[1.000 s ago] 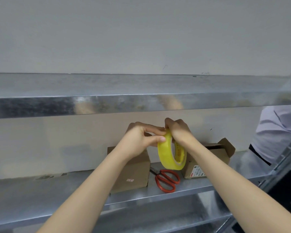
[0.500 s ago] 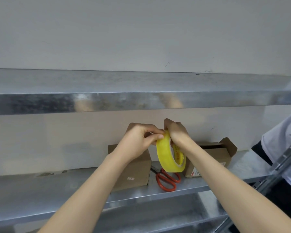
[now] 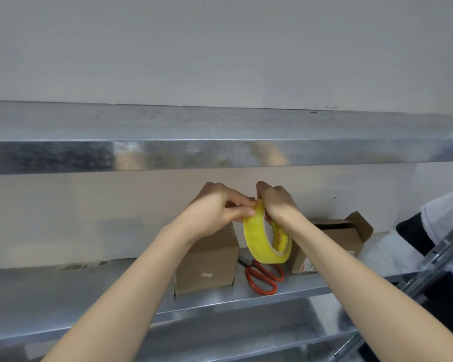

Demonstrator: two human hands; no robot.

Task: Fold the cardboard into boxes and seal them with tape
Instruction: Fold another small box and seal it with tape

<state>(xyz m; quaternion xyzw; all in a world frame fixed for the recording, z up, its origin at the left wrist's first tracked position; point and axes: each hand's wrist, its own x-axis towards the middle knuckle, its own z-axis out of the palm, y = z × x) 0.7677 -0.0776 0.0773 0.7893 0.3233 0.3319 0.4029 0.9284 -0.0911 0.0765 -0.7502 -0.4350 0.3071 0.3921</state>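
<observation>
The long shiny metal shelf has bare room toward its left end. A shut brown cardboard box and a brown cardboard box with open flaps stand on its right half. Above the gap between them, the right hand grips the yellow tape roll. The left hand pinches the roll's top, likely hunting the loose end. Red-handled scissors lie below, near the front edge.

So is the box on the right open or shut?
Open. The right box has its flap sticking up, with a dark gap beside it.
</observation>
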